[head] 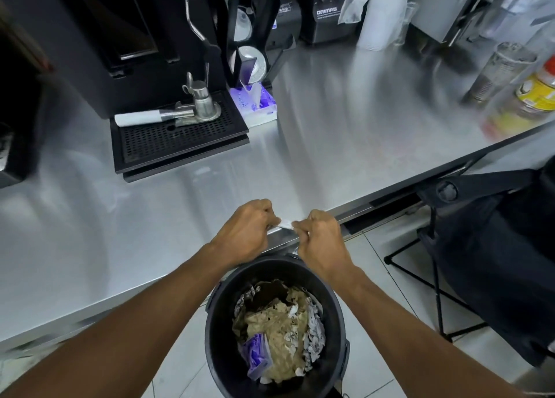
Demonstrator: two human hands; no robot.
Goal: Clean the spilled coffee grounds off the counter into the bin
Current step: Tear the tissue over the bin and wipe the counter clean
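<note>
Both my hands are at the front edge of the steel counter (330,133), just above the black bin (222,301) on the floor. My left hand (246,232) and my right hand (318,241) are curled and pinch a small white tissue (286,224) stretched between them. The bin holds crumpled paper, brownish waste, dark grounds and a purple wrapper. I see no grounds on the counter near my hands.
A black coffee machine with a drip tray (180,145) stands at the back left, a tamper on it. A purple tissue pack (258,106) lies beside it. Cans and jars (534,94) crowd the right end. A dark bag on a stand (486,247) stands right of the bin.
</note>
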